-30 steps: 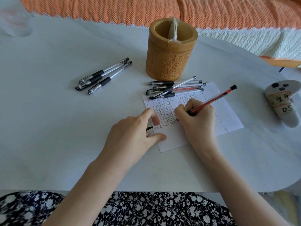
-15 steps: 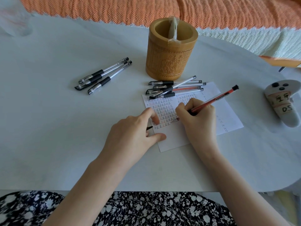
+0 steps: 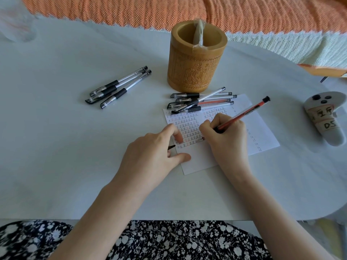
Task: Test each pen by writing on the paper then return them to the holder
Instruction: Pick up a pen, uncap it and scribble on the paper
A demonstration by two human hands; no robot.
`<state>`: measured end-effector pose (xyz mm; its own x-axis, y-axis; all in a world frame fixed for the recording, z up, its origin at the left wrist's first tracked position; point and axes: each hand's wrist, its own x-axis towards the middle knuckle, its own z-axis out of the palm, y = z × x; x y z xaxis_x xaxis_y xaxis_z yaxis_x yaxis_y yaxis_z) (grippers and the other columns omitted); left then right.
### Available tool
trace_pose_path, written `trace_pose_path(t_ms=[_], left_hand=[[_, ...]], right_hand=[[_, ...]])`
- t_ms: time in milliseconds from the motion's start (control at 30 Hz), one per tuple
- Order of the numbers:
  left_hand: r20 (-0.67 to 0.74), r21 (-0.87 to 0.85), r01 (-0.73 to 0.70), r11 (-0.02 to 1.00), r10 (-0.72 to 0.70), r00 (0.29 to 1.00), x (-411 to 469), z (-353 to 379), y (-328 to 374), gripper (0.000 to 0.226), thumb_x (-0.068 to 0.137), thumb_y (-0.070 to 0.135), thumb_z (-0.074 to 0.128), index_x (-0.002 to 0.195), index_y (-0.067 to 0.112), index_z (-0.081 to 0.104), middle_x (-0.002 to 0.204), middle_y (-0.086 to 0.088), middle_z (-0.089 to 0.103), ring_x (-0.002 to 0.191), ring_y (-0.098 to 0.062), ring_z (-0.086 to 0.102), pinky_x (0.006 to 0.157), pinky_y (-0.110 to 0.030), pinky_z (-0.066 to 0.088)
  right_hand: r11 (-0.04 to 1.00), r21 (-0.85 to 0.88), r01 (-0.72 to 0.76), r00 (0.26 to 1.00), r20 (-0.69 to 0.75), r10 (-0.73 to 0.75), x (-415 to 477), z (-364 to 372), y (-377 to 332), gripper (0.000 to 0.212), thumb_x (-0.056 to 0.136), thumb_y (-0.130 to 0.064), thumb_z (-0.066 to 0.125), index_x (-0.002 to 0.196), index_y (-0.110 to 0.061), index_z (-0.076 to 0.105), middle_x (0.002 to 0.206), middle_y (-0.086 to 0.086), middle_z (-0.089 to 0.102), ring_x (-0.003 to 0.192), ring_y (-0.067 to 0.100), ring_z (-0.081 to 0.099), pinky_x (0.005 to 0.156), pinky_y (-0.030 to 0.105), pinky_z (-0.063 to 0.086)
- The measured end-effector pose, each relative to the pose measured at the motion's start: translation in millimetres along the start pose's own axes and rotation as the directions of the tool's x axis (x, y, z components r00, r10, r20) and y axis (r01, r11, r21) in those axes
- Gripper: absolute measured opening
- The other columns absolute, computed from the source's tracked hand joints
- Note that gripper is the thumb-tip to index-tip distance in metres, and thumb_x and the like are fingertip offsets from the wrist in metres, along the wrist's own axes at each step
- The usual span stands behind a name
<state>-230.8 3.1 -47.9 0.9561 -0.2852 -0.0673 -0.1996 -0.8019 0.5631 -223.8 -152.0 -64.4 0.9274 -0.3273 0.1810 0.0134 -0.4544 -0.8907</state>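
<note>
**Red pen on the sheet, right hand writing**

From my remote seat I see the right hand (image 3: pixel 228 139) clenched around a red pen (image 3: pixel 246 113). The thumb and fingers pinch it low on the barrel, the tip is down on the paper (image 3: pixel 262 132), and the black end cap tilts up and away to the right.

The paper lies on the white worktop (image 3: pixel 56 147), just in front of the holder (image 3: pixel 197 59). Its left half is filled with rows of small written marks, some black and some red.

The left hand (image 3: pixel 150 156) rests at the sheet's left edge, with forefinger and thumb pressed flat on the paper. Its other fingers curl under, and a small black piece (image 3: pixel 171 146) sticks out from beneath them. I cannot tell whether they grip it.

The holder is a carved bamboo-coloured cup standing upright, with a clear wrapped item (image 3: pixel 199 32) leaning inside it. A heap of pens (image 3: pixel 199 102) lies between the holder and the paper, overlapping the sheet's top edge. Three more pens (image 3: pixel 118 87) lie side by side well to the left.

A white controller (image 3: pixel 326 119) with taped labels sits at the far right. An orange blanket (image 3: pixel 131 10) lies beyond the worktop.
</note>
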Motion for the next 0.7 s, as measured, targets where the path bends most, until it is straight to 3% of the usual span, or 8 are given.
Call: trace_pose_path(t_ms=[100,233,700], left_hand=[[-0.003,0.006,0.004,1.000,-0.004,1.000,-0.1,-0.2,0.2,0.038,0.073,0.058,0.065,0.096,0.034,0.046,0.068,0.008,0.056,0.079,-0.008,0.064,0.065,-0.028,0.045],[-0.002,0.007,0.003,1.000,-0.003,1.000,-0.2,0.0,0.2,0.036,0.074,0.058,0.065,0.094,0.035,0.046,0.060,0.008,0.049,0.077,-0.009,0.064,0.063,-0.028,0.044],[-0.001,-0.001,0.012,1.000,-0.012,1.000,0.7,0.6,0.4,0.036,0.073,0.056,0.067,0.093,0.034,0.046,0.056,0.007,0.044,0.075,-0.010,0.063,0.063,-0.029,0.043]], right_hand=[[1.000,-0.004,0.001,1.000,0.002,-0.001,0.0,0.0,0.4,0.033,0.075,-0.002,0.059,0.053,0.003,0.035,0.051,0.009,0.031,0.050,0.009,0.023,0.046,0.018,0.019],[1.000,-0.001,-0.002,1.000,-0.013,0.002,0.3,-0.4,1.2,0.036,0.076,-0.003,0.060,0.050,-0.007,0.036,0.047,0.001,0.031,0.047,0.009,0.024,0.045,0.016,0.020],[1.000,-0.002,0.003,1.000,-0.013,-0.003,1.3,0.9,2.6,0.035,0.073,-0.001,0.059,0.052,-0.008,0.032,0.052,0.003,0.025,0.054,0.010,0.022,0.049,0.026,0.018]])
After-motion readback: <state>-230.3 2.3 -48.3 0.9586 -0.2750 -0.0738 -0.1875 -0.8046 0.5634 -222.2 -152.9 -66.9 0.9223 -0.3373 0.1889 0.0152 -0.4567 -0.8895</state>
